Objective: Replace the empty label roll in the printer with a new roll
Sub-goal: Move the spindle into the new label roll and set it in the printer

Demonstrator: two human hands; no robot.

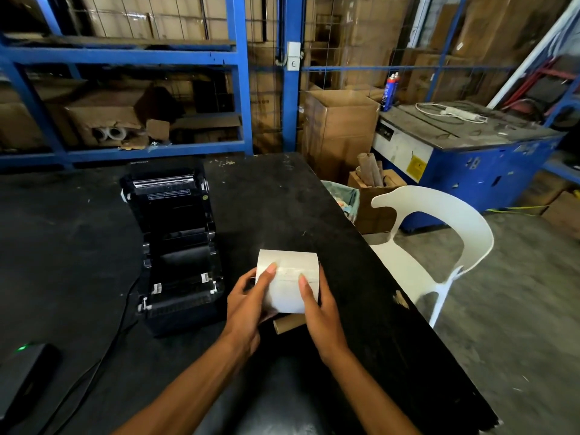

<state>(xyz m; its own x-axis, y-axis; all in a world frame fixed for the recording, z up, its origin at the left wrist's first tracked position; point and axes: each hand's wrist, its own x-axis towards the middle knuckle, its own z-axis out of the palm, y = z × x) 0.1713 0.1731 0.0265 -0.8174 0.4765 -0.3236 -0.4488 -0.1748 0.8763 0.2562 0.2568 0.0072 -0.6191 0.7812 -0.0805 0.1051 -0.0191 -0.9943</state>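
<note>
I see both hands clamped on a full white paper label roll (287, 279), 1 at each end: the left hand (248, 304) wraps its left end with the thumb lying across the front, and the right hand (320, 312) covers its right end with the thumb resting on the paper. The grip holds the roll just above the black worktop (282, 199). Directly beneath it, between my 2 wrists, lies a bare brown cardboard tube (288, 326) on the worktop. Just left of the left hand stands the black label printer (175, 243), its lid tipped back and the roll bay open. Further left, a small black device (25, 375) shows a green light. Beyond the worktop's right edge stands a white plastic chair (439, 243).
</note>
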